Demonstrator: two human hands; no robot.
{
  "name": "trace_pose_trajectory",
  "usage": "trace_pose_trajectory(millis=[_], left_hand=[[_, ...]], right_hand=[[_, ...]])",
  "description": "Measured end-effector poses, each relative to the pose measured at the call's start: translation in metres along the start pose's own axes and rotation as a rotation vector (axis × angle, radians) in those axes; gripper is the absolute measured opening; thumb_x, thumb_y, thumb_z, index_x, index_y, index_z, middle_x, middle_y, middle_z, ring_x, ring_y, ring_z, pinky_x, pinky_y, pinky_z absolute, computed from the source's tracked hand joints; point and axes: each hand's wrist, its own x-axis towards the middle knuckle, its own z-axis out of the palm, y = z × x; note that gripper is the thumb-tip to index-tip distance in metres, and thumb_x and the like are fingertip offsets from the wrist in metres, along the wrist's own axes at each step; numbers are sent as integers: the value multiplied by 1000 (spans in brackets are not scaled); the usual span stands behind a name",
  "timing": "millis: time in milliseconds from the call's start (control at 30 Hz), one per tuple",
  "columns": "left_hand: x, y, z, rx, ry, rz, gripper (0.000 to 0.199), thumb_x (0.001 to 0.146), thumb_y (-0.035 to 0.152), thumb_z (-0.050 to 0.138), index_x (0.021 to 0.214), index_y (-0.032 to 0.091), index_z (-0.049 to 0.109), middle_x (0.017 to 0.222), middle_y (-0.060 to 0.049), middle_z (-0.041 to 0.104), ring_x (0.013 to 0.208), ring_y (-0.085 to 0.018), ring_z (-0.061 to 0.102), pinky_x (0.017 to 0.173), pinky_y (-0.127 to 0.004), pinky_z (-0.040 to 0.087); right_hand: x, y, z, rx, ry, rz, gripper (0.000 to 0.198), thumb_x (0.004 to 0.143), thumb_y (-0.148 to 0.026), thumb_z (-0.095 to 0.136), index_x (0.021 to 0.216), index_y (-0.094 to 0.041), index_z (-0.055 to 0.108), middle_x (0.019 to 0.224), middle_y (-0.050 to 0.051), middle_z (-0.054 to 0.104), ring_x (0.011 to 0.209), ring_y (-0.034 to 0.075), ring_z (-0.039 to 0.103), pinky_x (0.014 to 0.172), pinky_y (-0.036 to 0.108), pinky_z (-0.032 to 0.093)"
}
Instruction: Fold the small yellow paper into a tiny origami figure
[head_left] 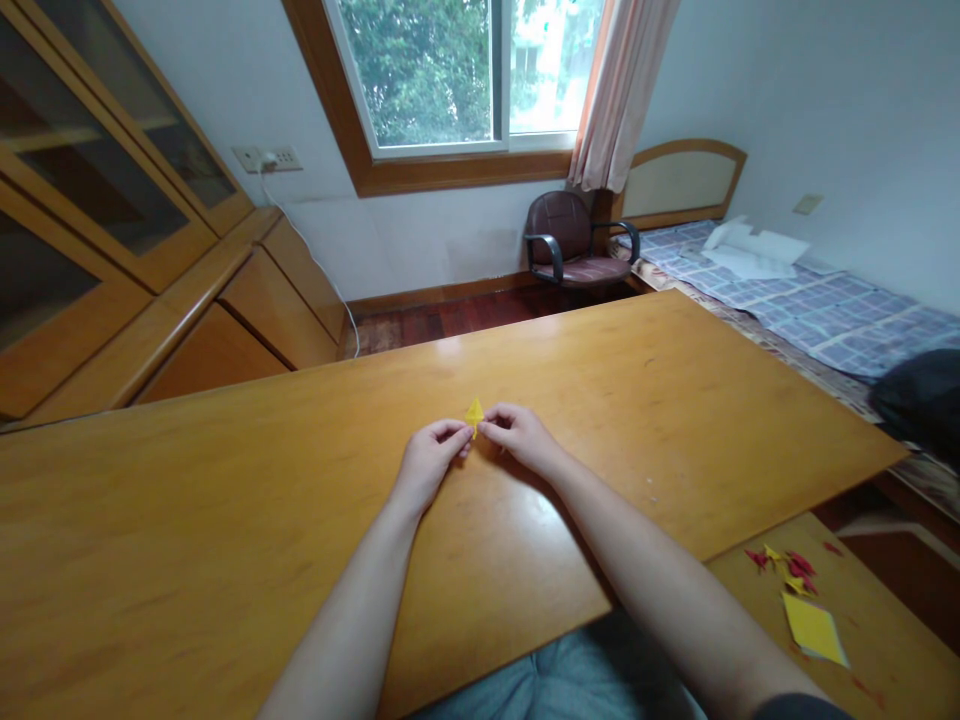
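A small piece of folded yellow paper, with a pointed top, is held between my two hands above the wooden table. My left hand pinches its lower left side between thumb and fingers. From the other side, my right hand grips its right edge with thumb and fingertips. The fingertips cover part of the lower paper.
On a lower wooden surface at the right lie several red and yellow folded paper pieces and a stack of yellow paper squares. Beyond the table stand a chair, a bed and a wooden cabinet.
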Motion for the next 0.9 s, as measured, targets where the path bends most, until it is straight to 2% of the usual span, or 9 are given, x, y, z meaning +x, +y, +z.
trace_pose_trajectory(millis=[433,767,900], left_hand=[[0,-3,0,18,-33,11,31,76,46,74,76,15,70,65,0,62,61,-12,54,61,-23,41],[-1,0,1,-35,-90,-23,32,75,45,75,83,15,71,68,-1,65,64,-13,57,65,-24,44],[-1,-2,1,-10,-100,-22,31,76,45,74,79,15,69,66,0,64,62,-12,57,63,-24,44]], right_hand=[[0,-6,0,37,-1,26,32,76,-47,69,75,-15,64,69,-1,58,65,12,50,62,24,39],[-1,-9,-3,161,4,85,31,72,-45,73,74,-15,68,62,-2,58,59,11,49,58,25,37],[-2,-11,-3,158,-10,82,31,72,-45,73,75,-14,69,63,-2,59,60,11,49,58,25,37]])
